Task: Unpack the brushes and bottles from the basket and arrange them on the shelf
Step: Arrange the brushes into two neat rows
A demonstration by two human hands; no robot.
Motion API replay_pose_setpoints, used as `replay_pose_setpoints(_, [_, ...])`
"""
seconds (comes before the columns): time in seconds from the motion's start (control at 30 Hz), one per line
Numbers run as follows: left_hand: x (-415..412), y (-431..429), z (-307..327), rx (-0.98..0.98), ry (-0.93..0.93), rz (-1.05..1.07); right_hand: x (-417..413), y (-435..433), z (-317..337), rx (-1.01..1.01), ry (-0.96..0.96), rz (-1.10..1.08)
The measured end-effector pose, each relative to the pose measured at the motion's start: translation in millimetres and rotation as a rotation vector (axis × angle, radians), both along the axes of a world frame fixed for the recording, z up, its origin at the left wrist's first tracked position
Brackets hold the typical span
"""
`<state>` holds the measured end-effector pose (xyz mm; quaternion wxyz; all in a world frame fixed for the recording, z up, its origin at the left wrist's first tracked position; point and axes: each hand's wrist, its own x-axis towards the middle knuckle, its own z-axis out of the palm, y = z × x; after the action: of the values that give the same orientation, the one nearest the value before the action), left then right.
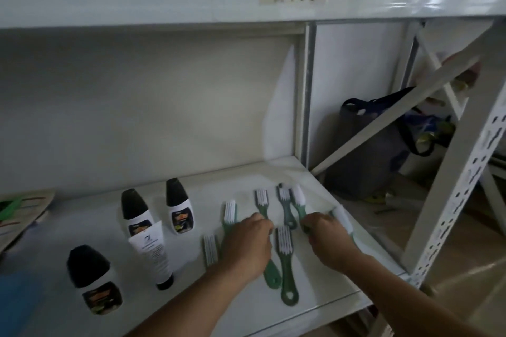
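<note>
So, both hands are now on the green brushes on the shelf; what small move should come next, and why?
Probably the right hand should lay its green brush straight, apart from its neighbour. The two brush heads nearly touch at the back, while the other brushes lie roughly in a row. The left hand rests on another brush. The bottles already stand at the left.

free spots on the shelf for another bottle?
Bare shelf along the back wall, behind the brushes and the two rear bottles. Another patch at the front edge, between the front bottle and the left forearm. Crowded: the right half, where both hands work among brushes.
</note>
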<state>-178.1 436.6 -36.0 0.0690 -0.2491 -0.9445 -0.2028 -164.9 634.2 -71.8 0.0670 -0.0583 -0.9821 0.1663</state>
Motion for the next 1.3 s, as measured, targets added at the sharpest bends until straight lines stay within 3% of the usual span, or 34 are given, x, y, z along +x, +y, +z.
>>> replay_pose_setpoints(0.2, [-45, 33, -6, -0.369, -0.035, 0.026, -31, 13, -15, 0.098, -0.035, 0.074])
replay_pose_setpoints(0.53, [-68, 39, -24, -0.41, -0.121, 0.049, -53, 20, 2, 0.135, -0.025, 0.034])
replay_pose_setpoints(0.6, [-73, 35, -27, -0.399, -0.116, 0.02, -47, 14, 7, 0.089, 0.016, 0.142])
replay_pose_setpoints(0.73, [-79, 31, -33, -0.329, -0.105, 0.016, -45, 4, 3, 0.06, -0.084, 0.339])
replay_pose_setpoints(1.3, [-95, 40, -52, -0.11, -0.045, 0.092, -85, 10, -8, 0.103, -0.089, 0.29])
